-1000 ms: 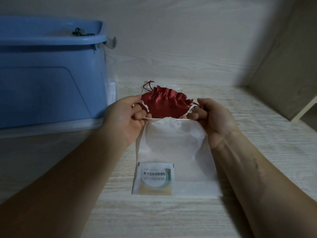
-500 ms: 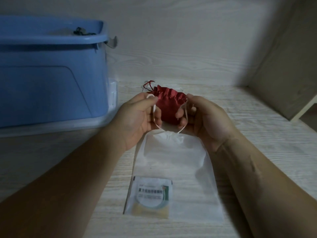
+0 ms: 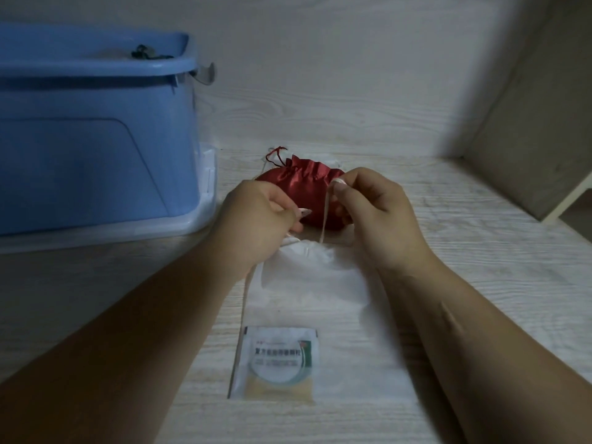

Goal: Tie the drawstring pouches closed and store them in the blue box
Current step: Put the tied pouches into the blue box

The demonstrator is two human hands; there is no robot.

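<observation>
A sheer white drawstring pouch (image 3: 315, 302) lies flat on the wooden surface in front of me, its mouth gathered tight. A printed sachet (image 3: 277, 363) shows through its lower part. My left hand (image 3: 259, 222) pinches one white cord end at the pouch's mouth. My right hand (image 3: 374, 216) holds the other white cord (image 3: 324, 219) raised between thumb and forefinger. Behind both hands rests a red satin pouch (image 3: 304, 190), cinched, with a red cord loop at its top. The blue box (image 3: 93, 133) stands at the left, open on top.
A dark item (image 3: 144, 53) shows over the blue box's rim. A clear lid or tray (image 3: 205, 193) sits under the box. A wooden back wall and a side panel (image 3: 538, 123) on the right enclose the surface.
The white pouch's mouth went from spread wide to cinched tight. My hands moved together, then apart along the cords; the right now lifts its cord, and the red pouch is more exposed.
</observation>
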